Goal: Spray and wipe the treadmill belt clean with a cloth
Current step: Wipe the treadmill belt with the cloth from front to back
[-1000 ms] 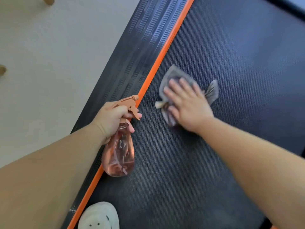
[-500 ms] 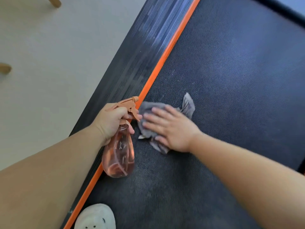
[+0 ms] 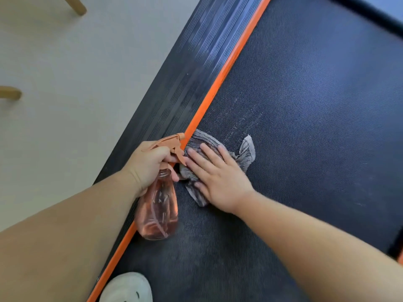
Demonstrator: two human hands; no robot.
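Observation:
The dark textured treadmill belt (image 3: 305, 101) fills the right of the view. A crumpled grey cloth (image 3: 245, 154) lies on it against the orange edge stripe (image 3: 220, 81). My right hand (image 3: 216, 175) presses flat on the cloth, fingers spread and pointing up-left. My left hand (image 3: 150, 164) grips the neck of a clear pink spray bottle (image 3: 158, 212) with an orange trigger head; the bottle hangs over the stripe, its nozzle beside the cloth. Part of the cloth is hidden under my right hand.
A ribbed black side rail (image 3: 196, 62) runs left of the stripe, with pale floor (image 3: 76, 83) beyond it. Two wooden furniture legs (image 3: 75, 5) show at the upper left. A white shoe (image 3: 128, 288) rests at the bottom edge. A black frame edge (image 3: 368, 12) crosses the top right.
My right hand has slid the cloth from mid-belt down and left to the orange stripe, ending next to the spray nozzle. The left hand and bottle have stayed put.

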